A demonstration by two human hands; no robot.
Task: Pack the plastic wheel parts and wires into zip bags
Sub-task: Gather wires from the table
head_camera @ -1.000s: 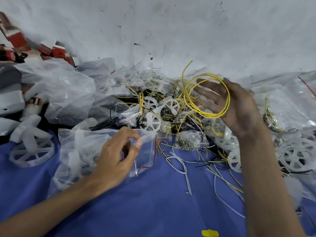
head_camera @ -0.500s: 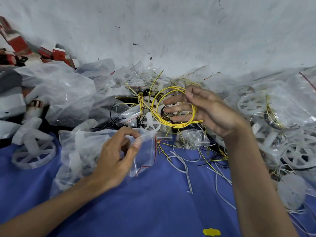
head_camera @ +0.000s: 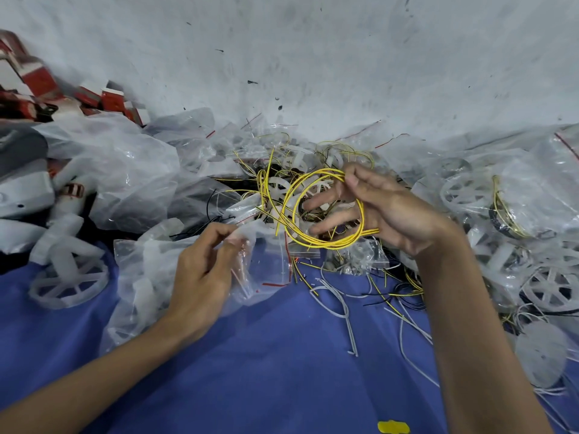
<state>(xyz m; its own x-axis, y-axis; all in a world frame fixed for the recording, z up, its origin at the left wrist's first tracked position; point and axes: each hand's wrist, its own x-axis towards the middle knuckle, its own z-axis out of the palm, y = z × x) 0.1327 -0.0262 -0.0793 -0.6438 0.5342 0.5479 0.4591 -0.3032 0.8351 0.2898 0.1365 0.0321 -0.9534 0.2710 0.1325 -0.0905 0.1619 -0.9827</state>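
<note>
Right hand [head_camera: 385,208] has swung in from the far right and come down. A second ago it held the yellow wire coil [head_camera: 329,245] up over the heap. Now the coil hangs just beside the mouth of the zip bag [head_camera: 266,264].

Left hand [head_camera: 200,270] has moved too. It has lifted the bag's lip a little off the blue worktop [head_camera: 282,355] and turned the opening toward the coil.

My reading: the fetch is done and the coil is about to go in. It is not in the bag yet.

Right hand: three fingers [head_camera: 322,200] are spread nearly straight through the loop. The top of the coil is nipped at the thumb, and the lower strands run under the heel of the palm. So it is a loose hold, with the coil worn over the fingers more than clenched. One wire end sticks up free on the left of the loop.

Left hand: fingers curled, thumb and fingertips pinching the clear plastic at the bag mouth. The red seal strip shows just right of that grip. How wide the mouth stands open I cannot tell, because the film is crumpled.

The bag's body lies on the worktop under my left wrist, with pale shapes inside. More wheel parts and wires [head_camera: 279,186] are heaped behind the coil.
</note>
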